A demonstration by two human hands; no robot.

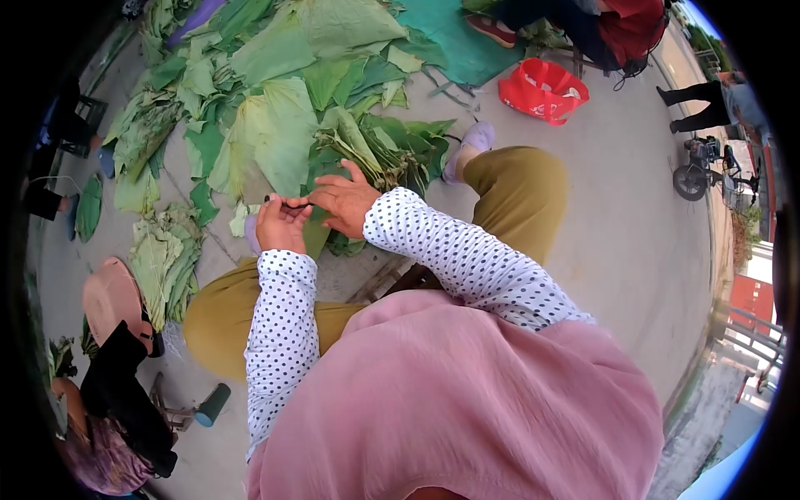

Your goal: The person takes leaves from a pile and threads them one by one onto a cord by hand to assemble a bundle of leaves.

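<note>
My left hand [283, 223] and my right hand [346, 198] meet in front of me, above large green leaves that look like lotus leaves. Between their fingertips runs a thin dark strip [298, 206], too small to name exactly. The left fingers are bent and pinched on it. From the other side the right fingertips press at it, with one digit raised. Just beyond my right hand lies a bundle of leaves with gathered stems [375, 162]. A narrow green leaf [316, 235] shows beneath my hands.
Wide flattened leaves [275, 133] cover the ground ahead, partly over a green sheet [462, 46]. Wilted leaves [167, 258] lie at left, near a pink hat [118, 300]. A red bag [543, 90] stands at right. Other people sit nearby; a parked bike [704, 169] is farther right.
</note>
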